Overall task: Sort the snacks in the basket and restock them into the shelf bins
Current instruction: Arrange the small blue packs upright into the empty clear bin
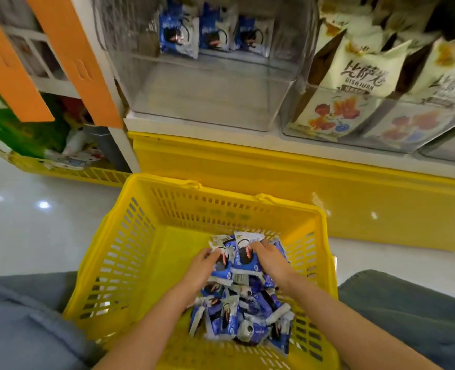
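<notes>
The blue snack packets point(242, 316) lie in a loose heap in the near right part of the yellow basket point(119, 263), whose far left floor shows bare. They look like small, light sachets in thin crinkly wrap. They are soft to the touch and probably slick against one another, and whatever biscuit is inside would likely crush under a hard squeeze. I'd judge them best gathered several at a time by their flat faces or crimped ends, held gently rather than clenched. At the far edge of the heap, the left hand point(203, 263) has its fingers point(213, 252) curled onto the top packets point(243, 259). The right hand point(270, 259) bends its fingers point(254, 245) over the same bunch, so the two seem to pinch it between them. Beyond the basket, above a yellow shelf base point(274, 169), stands a clear bin point(207, 89) with three matching packets point(178, 36) upright at its back, likely where these belong. Beyond the basket's far right corner, cream bags point(354, 70) fill a neighbouring bin. Grey-trousered knees point(20, 316) flank the basket.
</notes>
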`<state>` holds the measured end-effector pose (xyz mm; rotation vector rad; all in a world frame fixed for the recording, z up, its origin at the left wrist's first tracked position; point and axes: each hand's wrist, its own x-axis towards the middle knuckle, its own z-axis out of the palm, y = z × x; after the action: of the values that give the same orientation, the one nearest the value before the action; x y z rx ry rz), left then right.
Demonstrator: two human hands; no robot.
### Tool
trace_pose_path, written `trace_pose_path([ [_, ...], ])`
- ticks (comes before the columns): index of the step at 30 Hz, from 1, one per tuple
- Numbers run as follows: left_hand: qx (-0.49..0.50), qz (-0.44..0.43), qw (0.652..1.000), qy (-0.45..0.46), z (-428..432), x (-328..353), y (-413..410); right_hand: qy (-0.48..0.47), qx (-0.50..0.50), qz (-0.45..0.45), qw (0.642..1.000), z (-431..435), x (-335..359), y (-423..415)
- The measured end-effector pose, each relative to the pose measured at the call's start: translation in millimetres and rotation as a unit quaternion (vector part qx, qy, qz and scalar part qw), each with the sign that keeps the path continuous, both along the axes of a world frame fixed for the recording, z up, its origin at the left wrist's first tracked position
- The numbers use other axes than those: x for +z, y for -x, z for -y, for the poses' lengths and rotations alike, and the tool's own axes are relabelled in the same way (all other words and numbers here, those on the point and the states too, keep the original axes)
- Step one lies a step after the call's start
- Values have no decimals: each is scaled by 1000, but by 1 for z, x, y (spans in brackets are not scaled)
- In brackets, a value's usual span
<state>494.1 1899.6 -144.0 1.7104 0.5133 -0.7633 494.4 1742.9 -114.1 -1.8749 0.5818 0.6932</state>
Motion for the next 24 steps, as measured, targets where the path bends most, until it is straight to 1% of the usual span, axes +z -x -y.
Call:
trace_pose_path([
  [2,24,2,999,42,7,23,4,30,-10,58,998,2,15,-1],
  [4,18,17,997,79,14,45,7,31,-25,100,994,3,33,0],
  [5,13,28,995,95,17,55,9,13,-35,114,993,4,41,1],
  [7,-4,67,992,107,18,73,10,-54,-58,123,989,4,62,4],
  [9,-32,132,988,79,14,89,7,-111,-65,113,985,9,84,3],
  [10,-51,166,983,61,9,97,4,-127,-51,104,985,14,95,2],
  [12,-91,220,971,27,-4,117,-3,-141,10,81,987,25,121,0],
  [14,-126,255,959,20,-18,137,-11,-145,78,69,984,33,145,-2],
  [16,-160,281,946,25,-28,157,-17,-122,146,94,977,32,167,-3],
  [17,-177,301,937,13,-32,167,-20,-91,182,123,971,28,175,-4],
  [19,-209,359,909,-42,-38,184,-24,6,245,188,951,17,189,-9],
  [21,-225,404,883,-83,-46,197,-28,97,300,236,919,5,198,-14],
  [23,-227,424,871,-100,-55,207,-33,126,331,260,898,-6,208,-19],
  [24,-218,430,870,-98,-61,211,-36,138,341,270,890,-10,215,-22],
])
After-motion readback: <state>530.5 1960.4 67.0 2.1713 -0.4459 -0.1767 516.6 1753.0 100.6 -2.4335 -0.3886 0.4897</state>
